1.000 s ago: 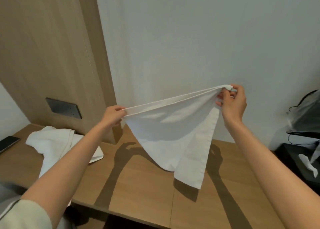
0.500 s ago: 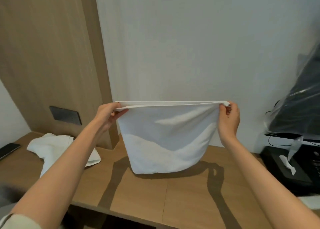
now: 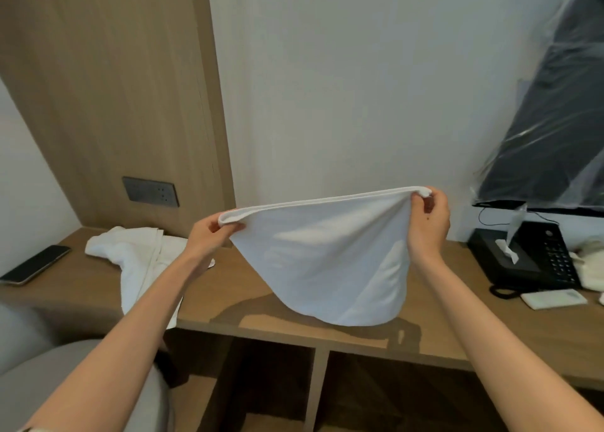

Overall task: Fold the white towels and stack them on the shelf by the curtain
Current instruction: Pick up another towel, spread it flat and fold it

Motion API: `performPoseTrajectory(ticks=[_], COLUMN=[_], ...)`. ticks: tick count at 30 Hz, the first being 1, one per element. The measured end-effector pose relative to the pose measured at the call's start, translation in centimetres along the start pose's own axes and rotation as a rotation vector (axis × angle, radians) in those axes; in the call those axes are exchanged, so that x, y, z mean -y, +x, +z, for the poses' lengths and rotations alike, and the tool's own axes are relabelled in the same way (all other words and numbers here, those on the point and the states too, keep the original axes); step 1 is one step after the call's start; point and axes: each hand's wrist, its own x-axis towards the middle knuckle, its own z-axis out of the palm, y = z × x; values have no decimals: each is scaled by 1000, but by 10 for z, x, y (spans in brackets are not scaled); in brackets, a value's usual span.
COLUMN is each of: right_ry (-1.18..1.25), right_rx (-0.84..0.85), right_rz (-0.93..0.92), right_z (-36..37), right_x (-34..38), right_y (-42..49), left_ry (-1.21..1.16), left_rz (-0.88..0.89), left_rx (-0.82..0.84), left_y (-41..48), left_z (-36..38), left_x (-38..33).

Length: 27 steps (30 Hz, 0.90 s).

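In the middle of the frame a white towel (image 3: 330, 261) hangs doubled over, stretched between two raised hands above the wooden table (image 3: 235, 297). The left hand (image 3: 209, 235) pinches the towel's left top corner, its fingers (image 3: 235, 226) closed on the folded edge; the right hand (image 3: 428, 222), a little higher, grips the right top corner with its fingers (image 3: 421, 199) closed around the bunched cloth. The top edge runs taut and slopes up toward the right, while the lower part sags in a rounded curve whose bottom reaches the table near its front edge. At the left of the frame a second white towel (image 3: 137, 258) lies crumpled on the table, one end trailing over the front edge. Further left a dark phone (image 3: 36, 265) lies flat. At the right sit a black tissue box (image 3: 500, 255) and, just beside it, a black desk telephone (image 3: 552, 258).
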Motion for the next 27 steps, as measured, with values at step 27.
performPoseTrajectory(ticks=[27], right_ry=[-477], right_rx=[138], right_rz=[290], right_z=[-43], right_x=[-189], right_y=[17], left_ry=[340], left_rz=[-158], left_rx=[27], left_y=[22], left_z=[114], left_x=[97])
